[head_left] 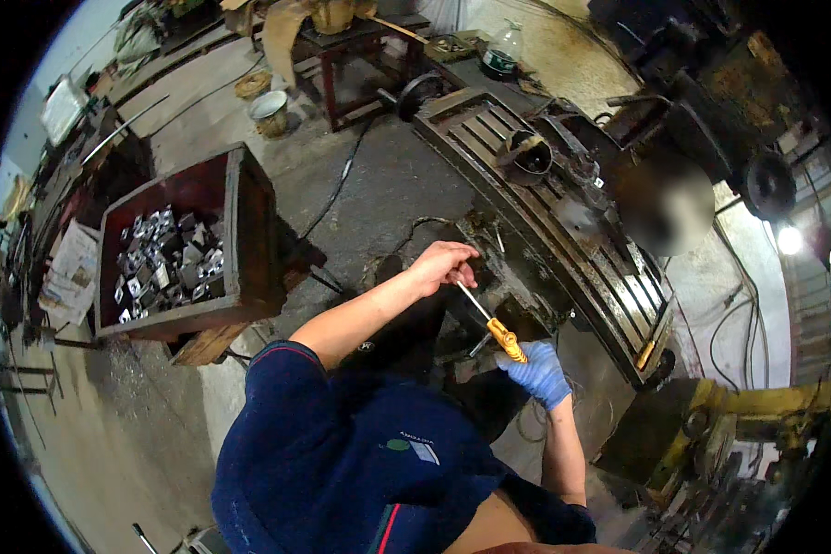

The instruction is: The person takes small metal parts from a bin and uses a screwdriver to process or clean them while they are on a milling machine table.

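Beside a grimy slotted machine table (563, 235), the gloved right hand (537, 371) is gripping a yellow-handled screwdriver (492, 325) while the bare left hand (443, 264) is pinching its metal tip

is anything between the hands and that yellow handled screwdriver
Nothing visible. The blue-gloved right hand grips the yellow-handled screwdriver at its handle, and the bare left hand pinches the tip end of the metal shaft above the dark slotted machine table.
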Demonstrator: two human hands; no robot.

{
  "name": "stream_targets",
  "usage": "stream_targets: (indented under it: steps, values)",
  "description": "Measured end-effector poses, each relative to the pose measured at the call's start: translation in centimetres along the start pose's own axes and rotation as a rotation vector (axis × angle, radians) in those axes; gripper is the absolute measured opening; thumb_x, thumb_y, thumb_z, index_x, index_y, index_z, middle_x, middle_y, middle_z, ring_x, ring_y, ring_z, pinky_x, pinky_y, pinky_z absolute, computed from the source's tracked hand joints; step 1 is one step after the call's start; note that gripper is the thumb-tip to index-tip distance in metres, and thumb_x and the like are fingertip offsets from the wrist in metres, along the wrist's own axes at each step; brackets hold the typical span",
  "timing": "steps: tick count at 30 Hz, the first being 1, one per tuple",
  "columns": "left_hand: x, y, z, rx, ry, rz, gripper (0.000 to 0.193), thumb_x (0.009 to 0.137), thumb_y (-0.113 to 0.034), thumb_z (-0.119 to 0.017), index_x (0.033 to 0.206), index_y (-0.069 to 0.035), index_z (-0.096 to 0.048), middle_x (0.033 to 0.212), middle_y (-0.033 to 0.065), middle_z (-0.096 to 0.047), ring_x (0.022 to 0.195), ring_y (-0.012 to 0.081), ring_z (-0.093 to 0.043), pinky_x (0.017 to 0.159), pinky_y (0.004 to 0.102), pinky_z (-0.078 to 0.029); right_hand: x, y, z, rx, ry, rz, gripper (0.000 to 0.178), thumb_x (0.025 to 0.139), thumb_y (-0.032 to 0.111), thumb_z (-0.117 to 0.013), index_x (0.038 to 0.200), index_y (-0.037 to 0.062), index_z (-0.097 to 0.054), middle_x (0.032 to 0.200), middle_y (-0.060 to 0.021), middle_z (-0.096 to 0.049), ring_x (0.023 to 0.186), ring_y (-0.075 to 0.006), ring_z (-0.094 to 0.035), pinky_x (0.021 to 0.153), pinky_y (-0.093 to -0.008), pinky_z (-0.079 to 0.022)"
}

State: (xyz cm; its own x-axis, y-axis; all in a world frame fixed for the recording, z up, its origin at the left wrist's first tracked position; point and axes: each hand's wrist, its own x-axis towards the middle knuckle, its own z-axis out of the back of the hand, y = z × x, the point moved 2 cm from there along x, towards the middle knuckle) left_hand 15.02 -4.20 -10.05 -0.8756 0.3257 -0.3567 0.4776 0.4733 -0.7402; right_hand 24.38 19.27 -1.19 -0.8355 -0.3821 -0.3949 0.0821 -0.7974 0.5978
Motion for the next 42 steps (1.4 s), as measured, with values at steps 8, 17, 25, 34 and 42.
stream_targets:
  steps: [8, 17, 25, 34, 42]
  values:
    - [-19.9, -13.2, -1.8, 0.572, -0.097, -0.265, 0.028, 0.085, -0.011, -0.053, 0.109, 0.003, -0.055, 0.070, 0.0088, -0.061, 0.063, 0.0131, -0.060, 0.063, 0.0271, -0.049, -0.3, 3.9, 0.7, 0.186, 0.107, 0.274, 0.034, 0.071, 0.031, -0.070, 0.085, 0.0014, -0.061, 0.064, -0.0100, -0.058, 0.056, -0.0137, -0.048, 0.054, -0.0314, -0.042]
    - [-32.9, -23.0, 13.1, 1.403, -0.857, -0.521, 0.032, 0.078, -0.010, -0.061, 0.107, 0.003, -0.056, 0.084, 0.0132, -0.064, 0.076, 0.0173, -0.061, 0.070, 0.0310, -0.048, 0.7, 4.6, -0.6, 0.255, 0.101, 0.271, 0.034, 0.070, 0.030, -0.071, 0.075, -0.0004, -0.056, 0.057, -0.0076, -0.051, 0.052, -0.0134, -0.044, 0.051, -0.0307, -0.039]
    - [-23.4, -21.1, 24.0, 1.395, -0.664, 0.086, 0.052, 0.074, -0.015, -0.063, 0.120, 0.003, -0.046, 0.089, 0.0213, -0.062, 0.065, 0.0238, -0.065, 0.061, 0.0356, -0.052, -0.6, 4.6, 0.0, 0.267, 0.075, 0.231, 0.031, 0.073, 0.027, -0.070, 0.076, -0.0008, -0.057, 0.057, -0.0056, -0.052, 0.054, -0.0114, -0.044, 0.052, -0.0299, -0.039]
    - [-23.7, -21.0, 23.1, 1.584, -0.776, 0.013, 0.042, 0.072, -0.019, -0.063, 0.111, -0.005, -0.057, 0.091, 0.0178, -0.063, 0.074, 0.0274, -0.064, 0.067, 0.0362, -0.051, -1.6, 2.8, -0.3, 0.270, 0.025, 0.161, 0.030, 0.071, 0.025, -0.071, 0.082, 0.0002, -0.059, 0.063, -0.0026, -0.055, 0.060, -0.0085, -0.046, 0.056, -0.0279, -0.042]
    - [-25.5, -22.0, 18.0, 1.299, -0.628, 0.060, 0.039, 0.069, -0.011, -0.062, 0.106, 0.001, -0.058, 0.087, 0.0134, -0.066, 0.072, 0.0201, -0.062, 0.069, 0.0331, -0.049, -1.1, 2.9, -0.2, 0.256, 0.046, 0.128, 0.031, 0.071, 0.025, -0.071, 0.083, -0.0001, -0.060, 0.062, -0.0034, -0.055, 0.059, -0.0086, -0.047, 0.055, -0.0283, -0.042]
